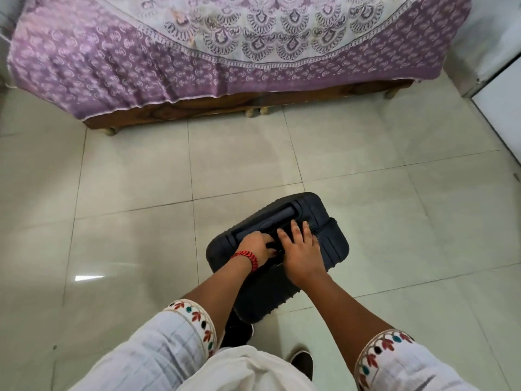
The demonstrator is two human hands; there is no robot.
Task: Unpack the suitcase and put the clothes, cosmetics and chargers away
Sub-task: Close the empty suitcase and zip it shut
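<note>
A black hard-shell suitcase stands upright and closed on the tiled floor, right in front of me. Its retracted pull handle runs across the top. My left hand, with a red thread band at the wrist, curls its fingers around the small carry handle on top of the case. My right hand lies over the same spot with its fingers spread flat on the top of the case. The case's contents are hidden.
A bed with a purple and white patterned cover stands ahead, its wooden base a few tiles away. A white cabinet or door is at the right edge. My feet are just behind the suitcase.
</note>
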